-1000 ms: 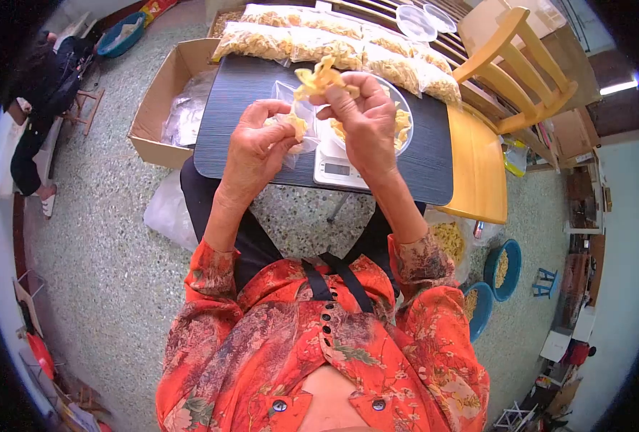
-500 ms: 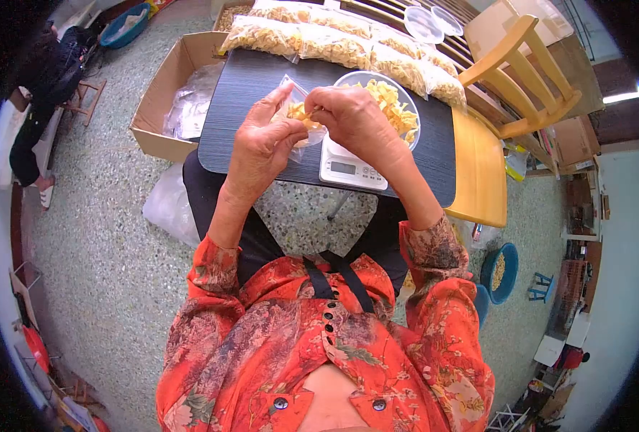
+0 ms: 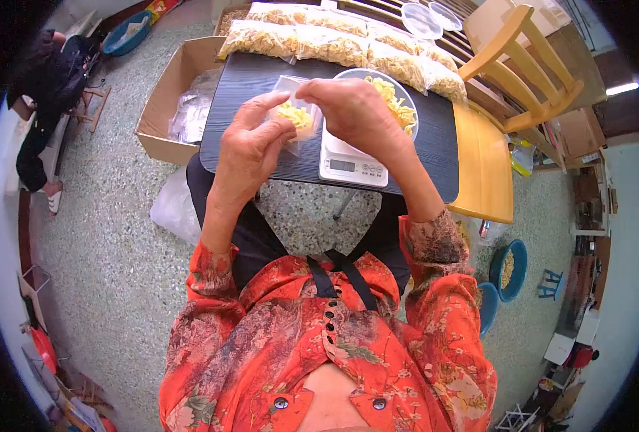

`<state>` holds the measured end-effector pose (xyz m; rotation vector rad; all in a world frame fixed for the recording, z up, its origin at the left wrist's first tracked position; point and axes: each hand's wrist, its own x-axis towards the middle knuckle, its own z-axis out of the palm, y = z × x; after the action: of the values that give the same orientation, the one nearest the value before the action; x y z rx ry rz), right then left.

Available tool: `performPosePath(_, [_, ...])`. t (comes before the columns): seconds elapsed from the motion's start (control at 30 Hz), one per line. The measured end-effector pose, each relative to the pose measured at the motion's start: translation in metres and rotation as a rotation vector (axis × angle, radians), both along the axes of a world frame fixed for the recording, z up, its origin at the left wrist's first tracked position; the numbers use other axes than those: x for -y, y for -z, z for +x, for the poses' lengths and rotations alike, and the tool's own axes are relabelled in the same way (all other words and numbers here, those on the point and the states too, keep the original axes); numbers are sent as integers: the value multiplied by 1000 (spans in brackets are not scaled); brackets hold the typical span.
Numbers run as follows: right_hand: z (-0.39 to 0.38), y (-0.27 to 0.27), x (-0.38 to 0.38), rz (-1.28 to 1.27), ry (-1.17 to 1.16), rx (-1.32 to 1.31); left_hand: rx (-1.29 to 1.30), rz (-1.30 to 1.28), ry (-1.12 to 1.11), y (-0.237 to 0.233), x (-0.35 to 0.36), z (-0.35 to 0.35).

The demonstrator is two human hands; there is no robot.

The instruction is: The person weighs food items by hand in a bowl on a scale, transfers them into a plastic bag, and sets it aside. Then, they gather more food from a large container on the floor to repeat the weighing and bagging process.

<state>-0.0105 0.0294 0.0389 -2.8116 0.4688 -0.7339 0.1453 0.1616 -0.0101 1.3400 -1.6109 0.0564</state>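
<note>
My left hand pinches the left side of a small clear plastic bag above the table's front half. Yellow dried pieces lie inside the bag. My right hand is closed at the bag's upper right edge, its fingertips partly hidden behind the hand. Under my right wrist is a white digital scale with a small display. Behind that hand stands a clear round bowl holding more yellow pieces, partly covered by my hand.
Several filled clear bags line the far side of the dark table. A cardboard box with plastic bags stands left; a wooden chair adjoins the right. Blue basins sit on the floor. Another person is far left.
My right fingers have shifted from in front of the bag to its upper right edge, exposing the yellow pieces. My left hand has moved slightly left and down, still holding the bag.
</note>
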Motion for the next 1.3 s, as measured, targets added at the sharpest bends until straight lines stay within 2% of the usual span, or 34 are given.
performPosePath(0.03, [-4,-2,2,212,-118,203,10,-6,-9,-2,-1,1])
performPosePath(0.07, [-15,-5,1,507,-55,294,17,-15,-15,-4,-2,1])
performPosePath(0.13, [-33,-11,7,627,46,501,12,-14,3,-4,0,2])
performPosePath(0.2, [-53,0,30,535,284,527,22,84,11,5,3,5])
performPosePath(0.27, [-75,11,45,341,401,476,30,76,18,7,4,2])
performPosePath(0.4, [-95,22,49,267,463,313,26,99,-1,6,3,-6])
performPosePath(0.47, [-96,28,49,148,420,173,39,127,-22,2,2,-8])
performPosePath(0.5, [-95,28,48,176,401,123,109,90,-46,-1,2,-9])
performPosePath(0.53, [-91,30,47,179,403,127,179,53,-69,-2,2,-10])
performPosePath(0.67, [-71,39,44,30,381,84,187,45,-94,-3,3,-13])
performPosePath(0.73, [-59,39,40,-102,459,-27,148,43,-92,-3,3,-13])
performPosePath(0.87, [-50,35,34,-49,487,-222,169,36,-72,-2,4,-14])
performPosePath(1.1, [-52,47,42,-131,436,-158,141,50,-59,0,4,-16])
performPosePath(1.17, [-59,44,41,-116,398,9,124,42,-72,-1,4,-16])
performPosePath(1.2, [-61,42,41,-116,396,6,147,22,-91,-3,4,-16])
performPosePath(1.3, [-71,35,42,45,346,293,127,19,-92,1,5,-15])
